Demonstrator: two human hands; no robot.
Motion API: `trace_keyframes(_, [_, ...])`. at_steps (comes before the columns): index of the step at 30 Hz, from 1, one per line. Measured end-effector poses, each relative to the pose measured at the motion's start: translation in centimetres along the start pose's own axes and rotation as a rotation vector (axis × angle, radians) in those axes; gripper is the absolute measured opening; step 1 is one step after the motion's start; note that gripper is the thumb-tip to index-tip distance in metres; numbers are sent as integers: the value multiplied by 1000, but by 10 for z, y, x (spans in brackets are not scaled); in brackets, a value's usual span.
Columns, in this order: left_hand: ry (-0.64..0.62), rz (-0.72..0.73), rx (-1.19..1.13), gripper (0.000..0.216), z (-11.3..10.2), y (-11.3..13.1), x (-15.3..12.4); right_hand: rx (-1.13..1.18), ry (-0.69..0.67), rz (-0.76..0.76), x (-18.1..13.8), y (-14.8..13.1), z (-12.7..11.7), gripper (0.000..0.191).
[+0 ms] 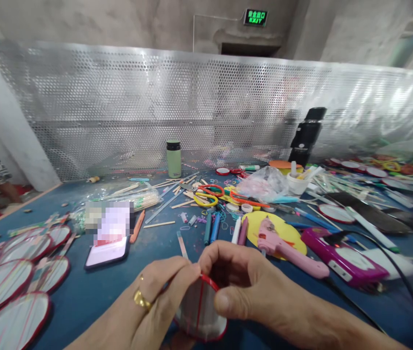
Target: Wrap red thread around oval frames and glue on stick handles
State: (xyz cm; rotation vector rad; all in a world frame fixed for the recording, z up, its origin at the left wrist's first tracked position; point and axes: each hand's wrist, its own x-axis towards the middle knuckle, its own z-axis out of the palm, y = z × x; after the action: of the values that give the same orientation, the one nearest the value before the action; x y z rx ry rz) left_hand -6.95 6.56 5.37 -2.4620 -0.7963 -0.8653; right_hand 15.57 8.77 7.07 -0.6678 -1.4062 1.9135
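Note:
Low in the middle, my two hands hold a round, pale, red-rimmed disc (209,318) with a thin red line down its face. My left hand (151,296), wearing a gold ring, has its fingertips pinched at the disc's upper edge. Curled around the right side, my right hand (242,287) has its index fingertip meeting the left fingers, with the thumb against the red rim. A flat stick (182,244) shows just beyond the left fingers. Part of the disc is hidden by my hands.
Left lie several similar red-rimmed discs (12,321) and a lit phone (107,243). Right are a pink glue gun (294,255), a yellow disc (253,223) and a purple device (345,255) with a black cable. Behind stand scissors (211,189), a green bottle (174,160) and a perforated metal screen (118,107).

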Motion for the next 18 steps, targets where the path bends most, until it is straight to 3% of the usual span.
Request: trace_keyframes(18, [-13,9,-44,59,1,-2,-2,-15,3,28,-1,2,0,39])
